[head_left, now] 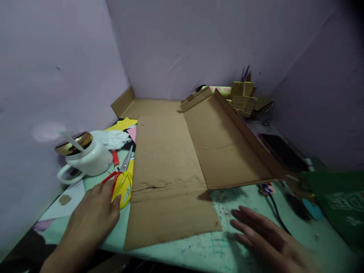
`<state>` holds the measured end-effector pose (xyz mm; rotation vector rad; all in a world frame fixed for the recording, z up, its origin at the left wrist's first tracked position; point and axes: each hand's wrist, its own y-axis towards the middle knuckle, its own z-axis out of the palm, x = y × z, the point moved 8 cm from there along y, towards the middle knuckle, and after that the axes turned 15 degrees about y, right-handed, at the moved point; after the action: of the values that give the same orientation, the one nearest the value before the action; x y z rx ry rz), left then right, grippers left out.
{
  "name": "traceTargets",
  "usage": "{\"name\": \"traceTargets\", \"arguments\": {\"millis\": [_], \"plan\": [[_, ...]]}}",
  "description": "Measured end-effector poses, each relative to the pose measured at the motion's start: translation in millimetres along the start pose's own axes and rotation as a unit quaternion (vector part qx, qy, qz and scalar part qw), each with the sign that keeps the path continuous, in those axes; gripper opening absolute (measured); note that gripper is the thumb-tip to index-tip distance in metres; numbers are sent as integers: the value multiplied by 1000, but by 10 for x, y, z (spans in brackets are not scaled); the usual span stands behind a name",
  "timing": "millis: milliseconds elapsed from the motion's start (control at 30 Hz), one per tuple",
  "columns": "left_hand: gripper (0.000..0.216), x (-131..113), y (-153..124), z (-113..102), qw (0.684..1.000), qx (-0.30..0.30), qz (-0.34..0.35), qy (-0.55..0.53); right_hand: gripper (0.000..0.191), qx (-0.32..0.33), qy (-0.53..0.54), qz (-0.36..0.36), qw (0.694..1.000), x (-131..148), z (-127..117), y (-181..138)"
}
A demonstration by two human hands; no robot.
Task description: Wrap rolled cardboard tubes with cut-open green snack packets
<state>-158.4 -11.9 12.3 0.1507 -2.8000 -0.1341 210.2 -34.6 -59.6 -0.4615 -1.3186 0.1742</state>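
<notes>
A flattened cardboard box (163, 151) lies unfolded on the table, its right panel (224, 148) raised a little with a folded-up edge. Left of it, red-handled scissors (125, 163) rest with their blades pointing away, on top of yellow paper or plastic pieces (123, 189). My left hand (95, 206) is at the scissors' handles, fingers curled round the red loops; the fingertips are partly hidden. My right hand (264, 235) hovers over the table at the right of the cardboard's near flap, fingers stretched out and holding nothing.
A white mug (91, 157) with a gold item stands left, beside a red tube (115, 158) and white cloth or tissue (110, 139). At right are a dark phone-like slab (284, 151), a black cable (277, 214) and a green bag (338, 204). A cardboard holder (243, 98) stands behind.
</notes>
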Motion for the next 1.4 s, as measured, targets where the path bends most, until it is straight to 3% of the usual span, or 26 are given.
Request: {"name": "traceTargets", "arguments": {"millis": [133, 233, 567, 767, 867, 1033, 1100, 1167, 1267, 1333, 1400], "plan": [[40, -3, 125, 129, 993, 114, -43, 3, 44, 7, 41, 32, 999, 117, 193, 102], [40, -44, 152, 157, 985, 162, -57, -23, 45, 40, 98, 92, 990, 77, 350, 167], [46, -52, 172, 197, 971, 195, -107, -88, 34, 155, 175, 225, 946, 16, 856, 266], [44, -51, 136, 223, 972, 189, -105, -95, 33, 223, 173, 194, 939, 63, 1049, 375], [43, -51, 132, 223, 972, 187, -107, -94, 42, 226, 153, 179, 945, 91, 1081, 373], [43, -78, 141, 218, 972, 193, -104, -87, 37, 178, 105, 191, 960, 71, 1119, 413], [44, -83, 143, 218, 971, 193, -103, -92, 39, 167, 70, 138, 974, 130, 1145, 490], [44, -83, 138, 226, 969, 199, -105, -97, 42, 150, 20, 24, 988, 272, 1156, 588], [44, -75, 132, 228, 969, 198, -109, -101, 46, 120, -35, -142, 982, 475, 1156, 662], [44, -64, 137, 219, 970, 185, -117, -105, 50, 105, -30, -181, 977, 497, 1128, 681], [45, -58, 144, 213, 970, 174, -127, -116, 57, 76, -17, -175, 981, 457, 1049, 696]]}}
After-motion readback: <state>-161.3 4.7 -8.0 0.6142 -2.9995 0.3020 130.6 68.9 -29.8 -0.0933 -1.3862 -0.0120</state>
